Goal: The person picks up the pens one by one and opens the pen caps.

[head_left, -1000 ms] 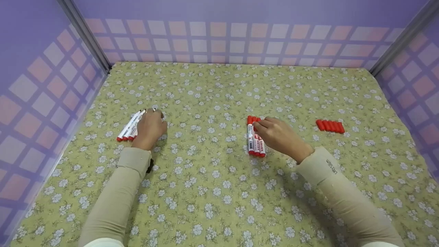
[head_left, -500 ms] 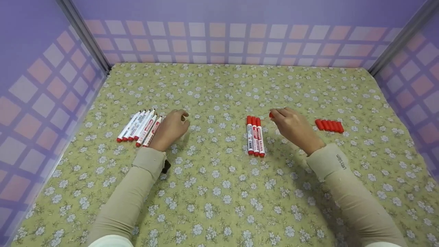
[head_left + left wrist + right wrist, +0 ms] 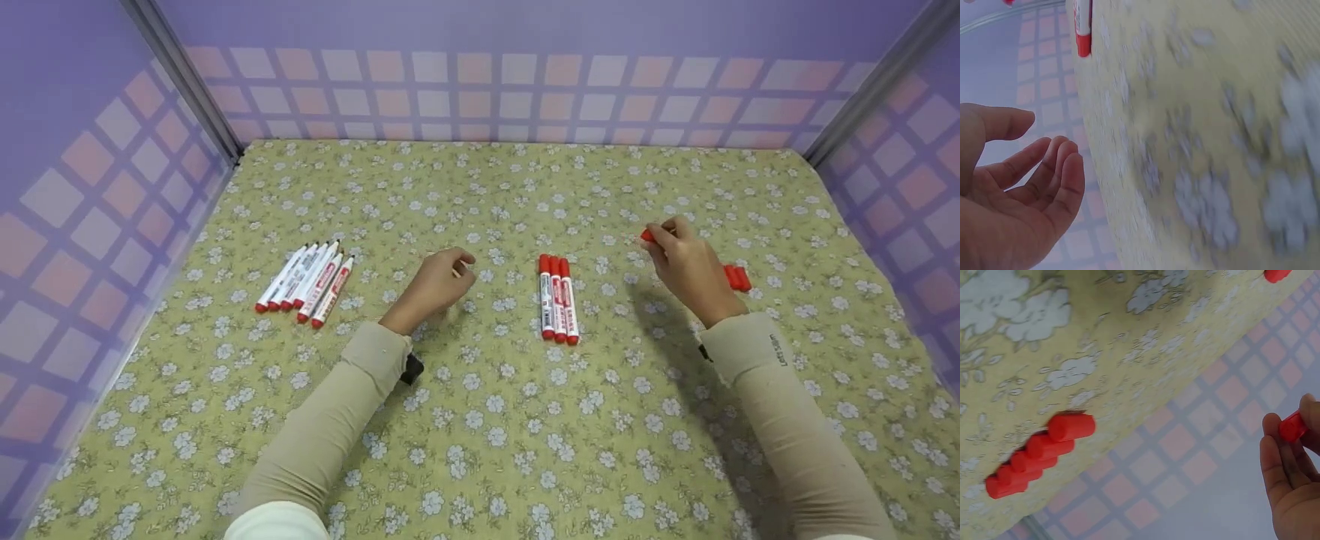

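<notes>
My right hand [image 3: 694, 274] pinches a red marker cap [image 3: 647, 235] between thumb and fingers, raised over the cloth; the cap [image 3: 1293, 427] also shows in the right wrist view. Near that hand lies a row of loose red caps [image 3: 737, 277], partly hidden behind it in the head view. My left hand [image 3: 435, 285] hovers over the cloth, fingers loosely bent around nothing. Left of it lie several uncapped white markers [image 3: 304, 277] with red ends, side by side and slanted. Between my hands lie three capped red-and-white markers [image 3: 556, 300] in a neat row.
A yellow-green floral cloth [image 3: 480, 420] covers the table. Purple panels with pink and white squares [image 3: 472, 67] stand at the back and both sides, meeting at grey corner posts [image 3: 187, 79].
My right hand has drawn away from the capped markers toward the right, carrying a red cap. My left hand has left the uncapped markers and moved right with nothing in it.
</notes>
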The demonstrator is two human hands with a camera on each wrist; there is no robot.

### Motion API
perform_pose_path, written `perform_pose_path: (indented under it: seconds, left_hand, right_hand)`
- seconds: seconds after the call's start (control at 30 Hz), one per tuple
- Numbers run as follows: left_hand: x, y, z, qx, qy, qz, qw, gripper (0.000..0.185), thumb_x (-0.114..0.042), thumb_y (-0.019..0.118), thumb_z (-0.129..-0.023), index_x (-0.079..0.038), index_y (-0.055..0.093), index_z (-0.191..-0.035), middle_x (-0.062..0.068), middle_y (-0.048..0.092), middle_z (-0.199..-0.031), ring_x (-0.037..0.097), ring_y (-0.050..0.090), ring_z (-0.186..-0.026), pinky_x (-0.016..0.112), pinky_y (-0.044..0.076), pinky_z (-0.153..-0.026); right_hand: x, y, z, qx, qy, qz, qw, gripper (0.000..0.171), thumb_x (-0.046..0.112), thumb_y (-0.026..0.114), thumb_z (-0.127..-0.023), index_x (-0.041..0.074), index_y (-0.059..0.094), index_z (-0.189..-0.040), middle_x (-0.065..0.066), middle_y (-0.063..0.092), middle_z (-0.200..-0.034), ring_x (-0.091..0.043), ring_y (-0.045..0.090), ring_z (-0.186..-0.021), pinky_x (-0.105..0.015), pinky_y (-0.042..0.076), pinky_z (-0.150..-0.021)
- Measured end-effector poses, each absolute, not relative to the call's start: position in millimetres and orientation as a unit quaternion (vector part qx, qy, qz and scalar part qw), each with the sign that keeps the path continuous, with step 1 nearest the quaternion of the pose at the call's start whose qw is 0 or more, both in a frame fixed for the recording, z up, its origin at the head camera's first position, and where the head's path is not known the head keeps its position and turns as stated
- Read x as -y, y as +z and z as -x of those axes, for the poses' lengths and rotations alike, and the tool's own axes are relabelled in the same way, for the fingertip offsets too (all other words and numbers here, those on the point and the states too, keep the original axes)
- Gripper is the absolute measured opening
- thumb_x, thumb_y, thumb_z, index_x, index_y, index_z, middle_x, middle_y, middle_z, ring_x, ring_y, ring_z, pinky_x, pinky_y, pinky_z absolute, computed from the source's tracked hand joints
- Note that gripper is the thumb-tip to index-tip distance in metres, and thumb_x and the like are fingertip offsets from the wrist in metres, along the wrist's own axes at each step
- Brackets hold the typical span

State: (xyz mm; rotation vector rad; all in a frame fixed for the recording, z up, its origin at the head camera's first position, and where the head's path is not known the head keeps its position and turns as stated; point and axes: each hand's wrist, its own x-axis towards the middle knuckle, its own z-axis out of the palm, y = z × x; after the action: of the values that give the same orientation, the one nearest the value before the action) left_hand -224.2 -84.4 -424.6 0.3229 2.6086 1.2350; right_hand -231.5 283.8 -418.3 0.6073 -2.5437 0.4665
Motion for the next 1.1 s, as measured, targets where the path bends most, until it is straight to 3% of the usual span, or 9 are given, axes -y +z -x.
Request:
perform_pose_path:
  seconds: [0.27,0.57,0.77,0.83,0.97,1.1]
  left_hand:
    - [54.9,-429.8,225.2,-0.874,0.444,-0.116,0.158,0.038,-0.021,0.049,-0.1,-0.003,0.052,-0.133,0.012,0.058,-0.113,0.02,0.056,-0.084,0.031,0.044,-0.068]
    - [30.7,-437.2,227.0,-0.857,0.464,-0.109,0.195,0.039,-0.021,0.049,-0.099,-0.004,0.052,-0.134,0.012,0.06,-0.115,0.017,0.056,-0.079,0.031,0.046,-0.069]
    - [17.4,-439.7,228.3,-0.821,0.516,-0.074,0.233,0.04,-0.017,0.049,-0.098,-0.001,0.049,-0.135,0.013,0.06,-0.107,0.016,0.056,-0.075,0.029,0.047,-0.065]
    - [14.2,-440.2,228.4,-0.815,0.523,-0.068,0.239,0.04,-0.015,0.049,-0.097,0.0,0.048,-0.134,0.011,0.06,-0.104,0.015,0.055,-0.072,0.028,0.046,-0.063]
    - [10.2,-442.1,229.2,-0.804,0.536,-0.06,0.25,0.04,-0.015,0.048,-0.097,-0.001,0.047,-0.135,0.011,0.06,-0.103,0.015,0.055,-0.072,0.028,0.045,-0.061]
    - [7.4,-445.0,232.5,-0.806,0.533,-0.061,0.252,0.041,-0.016,0.049,-0.096,-0.001,0.048,-0.134,0.013,0.063,-0.106,0.017,0.06,-0.077,0.029,0.05,-0.066]
  right_hand:
    - [-306.8,-418.2,233.2,0.941,0.22,-0.155,0.205,0.03,0.006,0.061,-0.093,-0.009,0.063,-0.118,-0.026,0.056,-0.101,-0.035,0.058,-0.082,-0.045,0.05,-0.066]
    - [-339.9,-413.4,232.4,0.947,0.291,-0.061,0.118,0.037,0.016,0.059,-0.096,-0.002,0.06,-0.127,-0.025,0.059,-0.106,-0.035,0.058,-0.091,-0.033,0.047,-0.067]
    - [-365.6,-409.4,233.0,0.947,0.317,0.012,0.041,0.046,0.028,0.055,-0.098,0.0,0.055,-0.134,-0.026,0.058,-0.118,-0.034,0.056,-0.096,-0.019,0.04,-0.059]
    - [-373.1,-410.1,234.4,0.945,0.325,0.033,0.016,0.05,0.032,0.053,-0.098,0.001,0.051,-0.138,-0.026,0.056,-0.125,-0.035,0.056,-0.103,-0.021,0.043,-0.065]
    - [-385.5,-413.6,236.9,0.938,0.34,0.065,-0.025,0.055,0.035,0.05,-0.099,0.0,0.045,-0.142,-0.028,0.05,-0.135,-0.04,0.052,-0.115,-0.035,0.048,-0.079]
    - [-395.3,-418.1,237.5,0.935,0.344,0.082,-0.041,0.056,0.034,0.047,-0.1,-0.001,0.041,-0.143,-0.031,0.046,-0.138,-0.041,0.05,-0.118,-0.031,0.048,-0.075]
